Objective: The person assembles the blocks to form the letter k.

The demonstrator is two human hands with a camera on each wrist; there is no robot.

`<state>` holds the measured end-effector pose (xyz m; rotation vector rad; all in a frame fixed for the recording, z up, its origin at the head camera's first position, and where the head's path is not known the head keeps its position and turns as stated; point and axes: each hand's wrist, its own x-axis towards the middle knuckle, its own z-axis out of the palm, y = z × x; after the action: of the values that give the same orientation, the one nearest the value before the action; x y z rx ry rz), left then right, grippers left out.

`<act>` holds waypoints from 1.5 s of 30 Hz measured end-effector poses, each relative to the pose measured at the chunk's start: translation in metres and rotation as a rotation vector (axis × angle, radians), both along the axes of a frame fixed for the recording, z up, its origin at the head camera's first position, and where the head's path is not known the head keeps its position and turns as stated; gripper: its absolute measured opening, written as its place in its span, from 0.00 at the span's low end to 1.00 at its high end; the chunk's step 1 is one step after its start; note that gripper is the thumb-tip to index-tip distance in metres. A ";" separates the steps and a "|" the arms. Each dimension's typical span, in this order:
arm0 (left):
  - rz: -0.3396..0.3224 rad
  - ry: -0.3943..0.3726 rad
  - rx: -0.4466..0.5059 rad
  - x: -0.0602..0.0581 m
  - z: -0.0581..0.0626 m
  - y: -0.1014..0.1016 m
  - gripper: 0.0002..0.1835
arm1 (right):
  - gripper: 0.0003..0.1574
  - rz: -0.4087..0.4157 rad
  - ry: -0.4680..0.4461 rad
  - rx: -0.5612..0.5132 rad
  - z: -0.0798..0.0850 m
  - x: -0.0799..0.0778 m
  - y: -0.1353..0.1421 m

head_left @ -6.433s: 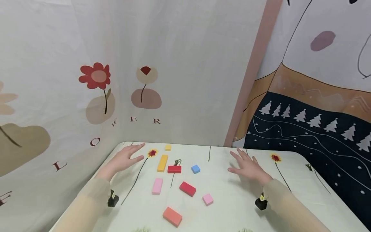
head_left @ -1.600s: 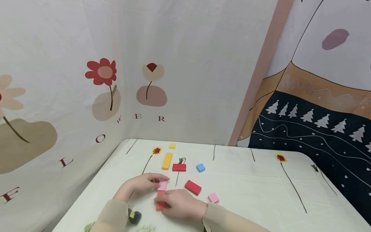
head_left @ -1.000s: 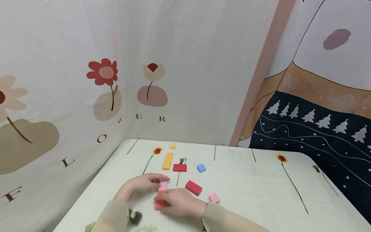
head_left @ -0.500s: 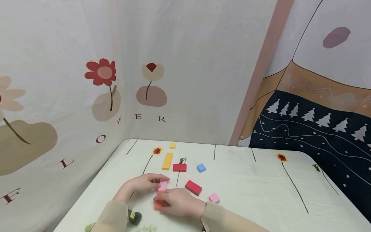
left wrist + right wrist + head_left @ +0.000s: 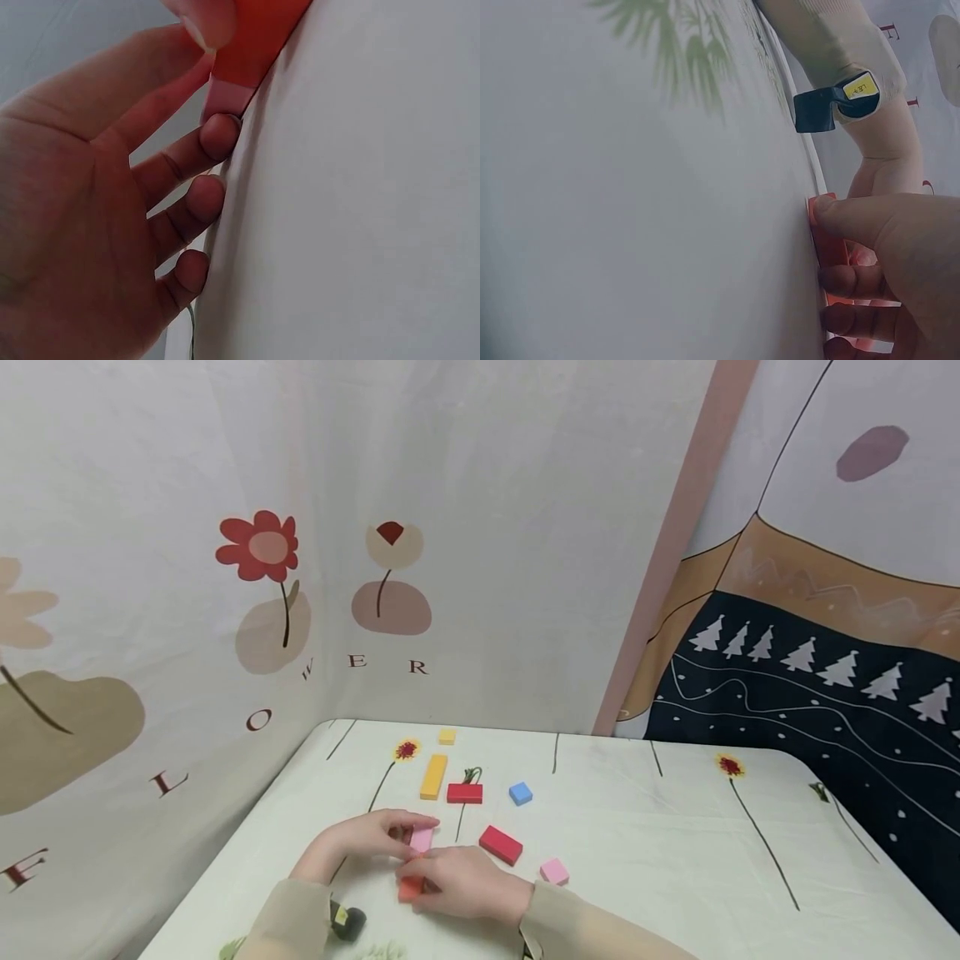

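In the head view, a pink rectangular block (image 5: pixel 422 837) and an orange-red rectangular block (image 5: pixel 410 889) lie end to end on the table, left of centre. My left hand (image 5: pixel 366 835) curls around the pink block. In the left wrist view, a fingertip meets the far end of the pink block (image 5: pixel 226 97), and the thumb lies by the orange-red block (image 5: pixel 259 45). From the near side my right hand (image 5: pixel 472 883) grips the orange-red block, partly covering it. The right wrist view shows thumb and fingers around the orange-red block (image 5: pixel 829 244).
Beyond the hands lie a yellow long block (image 5: pixel 433 777), a small yellow block (image 5: pixel 447 737), a red block (image 5: pixel 465 793) and a blue cube (image 5: pixel 521 793). Right of them are another red block (image 5: pixel 501 845) and a pink cube (image 5: pixel 554 872). A printed cloth covers the table (image 5: pixel 637 827).
Both hands came in from the sides to the blocks, and the orange-red block was turned and brought against the pink one's near end. Lately the left thumb shifted toward the orange-red block.
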<state>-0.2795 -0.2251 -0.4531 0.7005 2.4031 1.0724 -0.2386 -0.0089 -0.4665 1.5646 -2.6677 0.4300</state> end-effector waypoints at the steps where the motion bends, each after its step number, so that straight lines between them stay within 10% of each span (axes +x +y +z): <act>1: -0.007 0.001 0.002 0.000 0.000 0.000 0.27 | 0.21 0.000 0.000 0.000 0.001 0.000 0.000; 32: 0.020 -0.007 -0.018 0.003 0.003 0.000 0.28 | 0.21 -0.072 -0.105 0.005 0.013 0.001 0.002; 45: 0.028 -0.068 0.069 0.000 -0.004 -0.009 0.28 | 0.22 -0.208 -0.148 -0.007 0.055 -0.043 0.026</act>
<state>-0.2795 -0.2342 -0.4566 0.6442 2.3351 1.1764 -0.2820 0.0175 -0.4117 1.2823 -2.8952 0.5659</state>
